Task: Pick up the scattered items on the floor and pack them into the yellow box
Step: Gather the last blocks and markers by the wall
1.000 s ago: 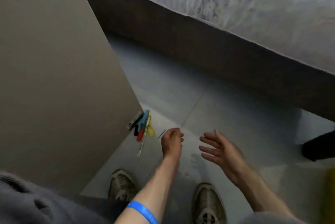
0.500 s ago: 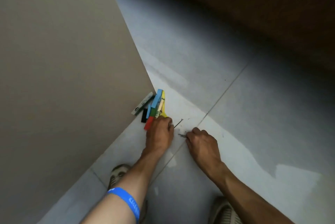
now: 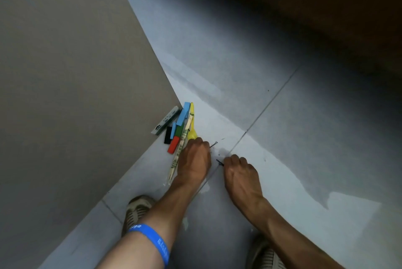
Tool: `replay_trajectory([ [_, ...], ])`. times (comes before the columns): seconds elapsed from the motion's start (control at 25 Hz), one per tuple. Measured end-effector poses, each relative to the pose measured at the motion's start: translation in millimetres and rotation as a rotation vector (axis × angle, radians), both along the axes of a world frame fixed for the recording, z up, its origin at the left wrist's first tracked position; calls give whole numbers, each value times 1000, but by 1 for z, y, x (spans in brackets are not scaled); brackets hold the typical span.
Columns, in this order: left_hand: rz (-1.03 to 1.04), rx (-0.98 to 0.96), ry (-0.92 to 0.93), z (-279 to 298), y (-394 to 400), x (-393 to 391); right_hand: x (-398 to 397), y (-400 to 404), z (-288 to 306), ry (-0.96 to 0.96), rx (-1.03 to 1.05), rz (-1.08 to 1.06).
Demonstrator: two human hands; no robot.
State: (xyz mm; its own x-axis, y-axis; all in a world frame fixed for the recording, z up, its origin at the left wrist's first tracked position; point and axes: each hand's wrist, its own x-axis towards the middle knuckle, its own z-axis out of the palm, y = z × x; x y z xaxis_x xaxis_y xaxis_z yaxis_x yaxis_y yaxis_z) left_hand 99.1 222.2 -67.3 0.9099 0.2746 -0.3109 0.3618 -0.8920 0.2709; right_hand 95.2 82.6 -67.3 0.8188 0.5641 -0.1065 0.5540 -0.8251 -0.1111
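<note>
- Fingers of the right hand (image 3: 240, 173) curl down to the grey tiled floor (image 3: 282, 138), pinched narrowly on a thin dark hairpin (image 3: 219, 162) that sticks out to the left of the fingertips.
- The left hand (image 3: 194, 160) rests knuckles-up just to the left, fingers bunched together against the floor. A second dark hairpin (image 3: 213, 144) pokes out from its fingertips toward the right; whether the fingers grip it or only touch it cannot be told.
- The two hands are near each other but apart, with a tile seam running between them.
- Along the left hand's outer edge lies a pair of wrapped chopsticks (image 3: 179, 153), touching or just beside the hand.
- Beyond the left knuckles sits a small pile: a yellow plastic piece (image 3: 192, 125), blue blocks (image 3: 183, 114), a green block (image 3: 179, 130), a red block (image 3: 173, 144), a black block (image 3: 168, 135) and a grey printed box (image 3: 165, 120).
- The pile lies against the foot of a tall beige panel (image 3: 76, 73).
- A blue wristband (image 3: 152, 239) circles the left forearm.
- Two mesh shoes, one (image 3: 136, 210) under the left arm and one (image 3: 265, 253) under the right, stand on the floor.
- The yellow box is out of view.
</note>
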Motion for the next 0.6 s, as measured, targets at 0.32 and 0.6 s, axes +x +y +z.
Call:
replay_trajectory([
  [0.32,672,-531,-118,11,7,-19,1,4,0,38,-41,-58],
  [0.6,1271,-1522,-178,28,-7,-35,10,18,32,842,776,-635],
])
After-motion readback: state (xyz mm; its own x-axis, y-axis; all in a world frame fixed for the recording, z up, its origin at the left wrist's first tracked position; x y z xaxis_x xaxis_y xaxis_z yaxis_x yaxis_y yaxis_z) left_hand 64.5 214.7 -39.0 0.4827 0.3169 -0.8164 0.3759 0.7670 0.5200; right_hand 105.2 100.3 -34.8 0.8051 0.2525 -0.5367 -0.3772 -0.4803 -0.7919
